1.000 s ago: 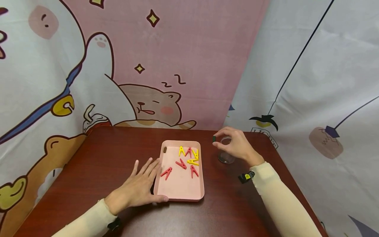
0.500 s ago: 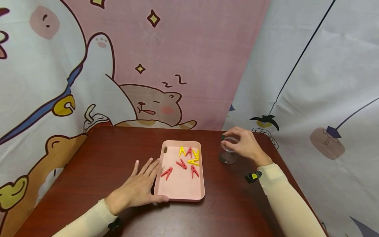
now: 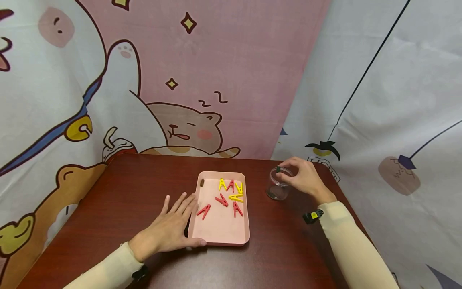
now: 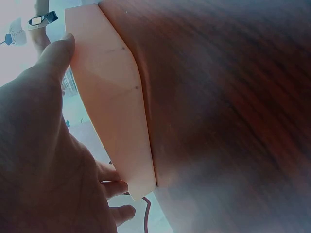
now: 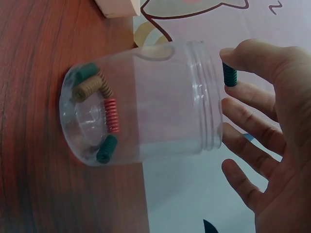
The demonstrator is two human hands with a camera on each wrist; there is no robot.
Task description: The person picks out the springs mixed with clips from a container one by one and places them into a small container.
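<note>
My right hand (image 3: 304,178) pinches a green coil spring (image 5: 230,75) between thumb and index finger, right at the mouth of a clear plastic jar (image 3: 277,188). Inside the jar lie several springs: green, brown and a red spring (image 5: 112,115). My left hand (image 3: 167,230) rests spread against a pink tray (image 3: 218,237), fingers along its left rim and thumb at the front corner. In the tray are several red and yellow clothespins, among them a red clothespin (image 3: 203,211) and a yellow clothespin (image 3: 236,198). A small brown spring (image 3: 201,183) lies in its far left corner.
Everything stands on a dark reddish-brown table (image 3: 155,180). Behind it hangs a cartoon-printed cloth (image 3: 238,80), close to the table's far edge. The jar stands to the right of the tray, with a strip of tabletop between them.
My right hand has moved right with the green spring, from left of the jar to over its mouth. The left hand and the tray have stayed in place.
</note>
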